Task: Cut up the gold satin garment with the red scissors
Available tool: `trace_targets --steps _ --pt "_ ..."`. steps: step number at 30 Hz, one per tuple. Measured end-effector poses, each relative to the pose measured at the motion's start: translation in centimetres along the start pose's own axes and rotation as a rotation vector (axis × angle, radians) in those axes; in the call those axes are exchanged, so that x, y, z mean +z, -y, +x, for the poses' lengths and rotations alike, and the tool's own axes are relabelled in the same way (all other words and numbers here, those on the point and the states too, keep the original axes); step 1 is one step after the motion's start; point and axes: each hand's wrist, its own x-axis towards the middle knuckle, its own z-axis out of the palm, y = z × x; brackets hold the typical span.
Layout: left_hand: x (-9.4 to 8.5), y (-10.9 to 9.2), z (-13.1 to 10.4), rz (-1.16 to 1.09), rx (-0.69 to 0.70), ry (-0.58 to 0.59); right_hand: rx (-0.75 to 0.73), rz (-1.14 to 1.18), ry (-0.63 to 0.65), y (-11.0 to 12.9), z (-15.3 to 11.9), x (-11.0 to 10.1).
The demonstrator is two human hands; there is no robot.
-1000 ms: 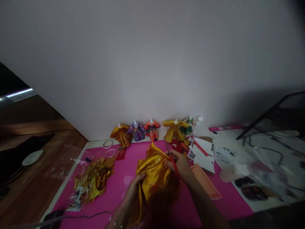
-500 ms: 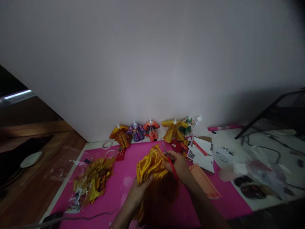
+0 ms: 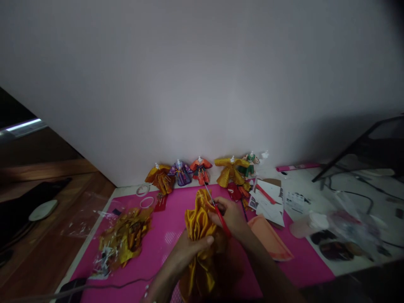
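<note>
My left hand (image 3: 189,249) is wrapped round a piece of shiny gold fabric (image 3: 198,219), its thumb lying across the gathered folds. Red-handled scissors (image 3: 222,219) are in my right hand (image 3: 232,216), with the blades pointing up and to the left beside the top of the fabric. My right fingers are closed and also touch the cloth's right edge. Below my left hand the lower part of the fabric hangs in folds, and its right side fades into shadow.
Small dressed figures (image 3: 179,172) stand along the wall. Gold scraps (image 3: 126,235) lie left on the pink mat (image 3: 170,198). Right are an orange tray (image 3: 271,240), white papers (image 3: 269,202), a bottle (image 3: 307,225) and a plastic bag (image 3: 356,223). A cable (image 3: 120,288) crosses the lower left.
The gold fabric is now gathered into a narrower bunch in my left hand, which has shifted slightly right. My right hand and the scissors have moved a little left.
</note>
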Motion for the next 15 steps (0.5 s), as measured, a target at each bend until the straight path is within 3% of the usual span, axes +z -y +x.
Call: trace_targets --steps 10,15 --pt "0.6 -0.6 -0.5 -0.067 -0.153 -0.046 0.008 -0.011 0.054 0.4 0.6 0.0" --pt "1.0 -2.0 -1.0 -0.222 -0.336 -0.099 0.04 0.018 0.137 0.3 0.6 -0.6"
